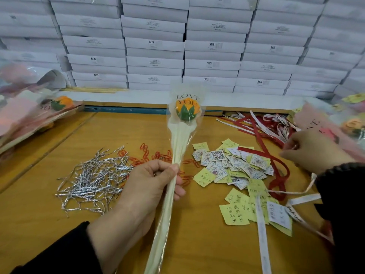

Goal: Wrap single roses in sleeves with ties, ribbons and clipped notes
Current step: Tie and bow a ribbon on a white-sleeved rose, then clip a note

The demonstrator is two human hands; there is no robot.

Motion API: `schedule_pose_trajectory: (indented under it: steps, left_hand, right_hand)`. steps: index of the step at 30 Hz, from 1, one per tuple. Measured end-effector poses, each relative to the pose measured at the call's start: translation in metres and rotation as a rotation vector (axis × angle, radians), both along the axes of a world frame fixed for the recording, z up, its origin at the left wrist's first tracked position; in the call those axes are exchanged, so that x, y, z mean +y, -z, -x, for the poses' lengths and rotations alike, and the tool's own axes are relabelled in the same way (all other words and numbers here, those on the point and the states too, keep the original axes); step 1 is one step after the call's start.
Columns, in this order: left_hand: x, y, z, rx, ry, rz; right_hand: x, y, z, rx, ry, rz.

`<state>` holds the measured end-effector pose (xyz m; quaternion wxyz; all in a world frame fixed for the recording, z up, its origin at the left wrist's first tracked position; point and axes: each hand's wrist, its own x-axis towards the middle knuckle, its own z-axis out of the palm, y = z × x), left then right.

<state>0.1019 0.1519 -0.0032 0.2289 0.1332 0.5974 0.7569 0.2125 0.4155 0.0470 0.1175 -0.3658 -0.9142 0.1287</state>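
Observation:
My left hand (152, 186) grips the stem of an orange rose (187, 110) in a clear sleeve printed "LOVE YOU", held upright over the middle of the wooden table (39, 224). My right hand (312, 151) reaches into the heap of red and white ribbons (262, 125) at the right, fingers curled on a strand. Silver twist ties (94, 180) lie in a pile to the left of the stem. Red paper clips (158, 157) are scattered behind my left hand. Yellow notes and printed cards (233, 169) lie to the right.
Wrapped roses (29, 107) are stacked at the left table edge. More sleeved flowers (335, 123) lie at the far right. White boxes (154, 46) are stacked as a wall behind the table. Bamboo sticks (92, 89) lie along the back ledge.

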Motion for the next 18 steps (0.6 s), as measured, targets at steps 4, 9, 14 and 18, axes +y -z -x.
schedule_pose_trajectory:
  steps: [4,9,14,18]
  left_hand:
    - [-0.001,0.0,-0.001,-0.017,0.009,0.003]
    - [-0.002,0.0,-0.001,-0.004,0.023,0.022]
    - [-0.002,0.002,0.0,0.004,0.014,0.035]
    - [-0.002,0.002,0.0,0.008,0.017,0.05]
  right_hand:
    - [0.01,0.016,0.003,-0.167,0.085,0.044]
    - [0.01,0.022,0.008,-0.281,0.086,0.101]
    - [0.011,0.019,0.005,-0.08,0.048,0.138]
    - [0.002,0.006,0.005,0.337,0.007,0.36]
